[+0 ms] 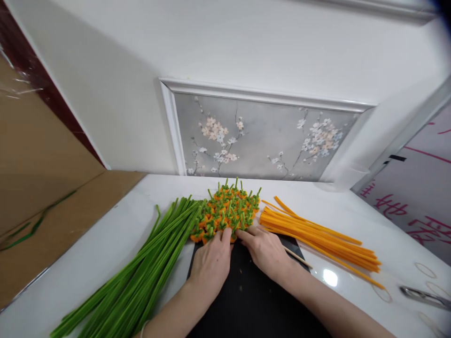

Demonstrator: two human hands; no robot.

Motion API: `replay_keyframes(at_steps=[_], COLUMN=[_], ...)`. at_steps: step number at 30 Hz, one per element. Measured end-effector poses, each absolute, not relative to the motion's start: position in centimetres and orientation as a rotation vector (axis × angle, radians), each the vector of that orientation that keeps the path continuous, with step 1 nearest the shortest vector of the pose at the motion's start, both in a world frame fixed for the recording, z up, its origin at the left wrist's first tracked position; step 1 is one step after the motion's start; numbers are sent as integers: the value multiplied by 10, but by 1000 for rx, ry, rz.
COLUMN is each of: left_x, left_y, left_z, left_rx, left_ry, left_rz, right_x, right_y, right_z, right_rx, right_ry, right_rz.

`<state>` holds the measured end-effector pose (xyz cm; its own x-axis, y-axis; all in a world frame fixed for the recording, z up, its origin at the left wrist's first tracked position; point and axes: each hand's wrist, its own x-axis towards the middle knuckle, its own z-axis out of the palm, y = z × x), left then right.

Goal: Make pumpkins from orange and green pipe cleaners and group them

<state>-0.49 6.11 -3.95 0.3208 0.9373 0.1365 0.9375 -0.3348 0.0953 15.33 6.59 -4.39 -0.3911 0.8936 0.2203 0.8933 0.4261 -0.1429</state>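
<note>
The left hand (pixel 212 259) and right hand (pixel 265 247) are resting half curled against the near pieces (pixel 230 209); whether they are gripping one, I cannot tell. The pieces are sitting at the far end of the mat (pixel 246 291), between green stems (pixel 151 263) and orange stems (pixel 317 234) on the table (pixel 105 253)

Craft pieces (pixel 229 209) between left pipe-cleaner bundle (pixel 141 277) and right bundle (pixel 317 239) on the table (pixel 102 253), mat (pixel 243 291) before them, wall panel (pixel 268 136) behind.

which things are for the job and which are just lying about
Likely job: small orange-and-green fuzzy pieces touching left hand and right hand; long green fuzzy stems; long orange fuzzy stems; flat black mat

Probably lying about: silver metal tool; brown cardboard
</note>
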Motion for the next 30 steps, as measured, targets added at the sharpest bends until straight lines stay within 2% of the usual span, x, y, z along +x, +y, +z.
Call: replay_keyframes(at_steps=[4,11,17,20,23,25,30], left_x=[-8,-14,-12,-8,-5,-4,-5], left_y=[72,85,85,81,77,76,78], left_z=[-46,-63,-57,-52,-50,-50,-54], left_rx=[-2570,-2704,-2740,-2870,-3071,-3151,-3151], left_ry=[-1736,-1623,-1614,-1534,-1416,-1363,-1364], left_rz=[-419,-894,-1155,-1193,-1053,-967,-1000], right_x=[156,157,162,164,169,173,186], right_y=[74,81,41,11,-9,-12,1], right_z=[-44,-40,-25,-27,-39,-49,-70], right_rx=[-1585,-1691,-1597,-1508,-1434,-1410,-1421], right_ry=[-2410,-2373,-2369,-2370,-2352,-2293,-2114], right_rz=[-64,-45,60,209,317,321,225])
